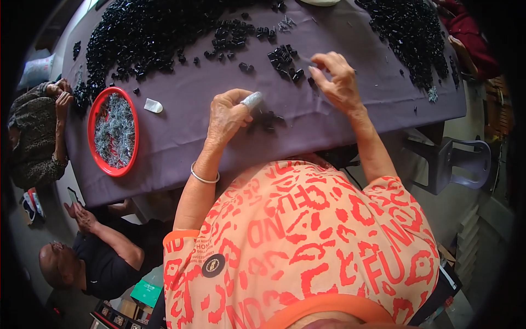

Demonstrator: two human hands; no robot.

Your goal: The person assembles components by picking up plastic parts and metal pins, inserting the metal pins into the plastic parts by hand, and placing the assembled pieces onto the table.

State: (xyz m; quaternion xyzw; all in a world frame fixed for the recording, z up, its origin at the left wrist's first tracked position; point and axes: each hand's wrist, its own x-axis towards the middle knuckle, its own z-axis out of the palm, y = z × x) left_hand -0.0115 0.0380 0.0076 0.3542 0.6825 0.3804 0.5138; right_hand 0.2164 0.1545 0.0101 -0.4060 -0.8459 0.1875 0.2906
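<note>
Table [181, 137] under a purple cloth, near edge against the person. Big heaps of small black parts [148, 33] along the far edge and far right corner. Red dish [94, 118] of grey metal bits near the left edge. Small cluster of black pieces [285, 59] mid-table. Left hand [227, 115] curled nearly shut, silvery thumb cap on, pressing a few black pieces [267, 118] at the near edge. Right hand [337, 77] half open, fingertips pinching beside the cluster; cannot tell what it holds. Looks like mid-assembly: next needs a fine pick of one piece.
</note>
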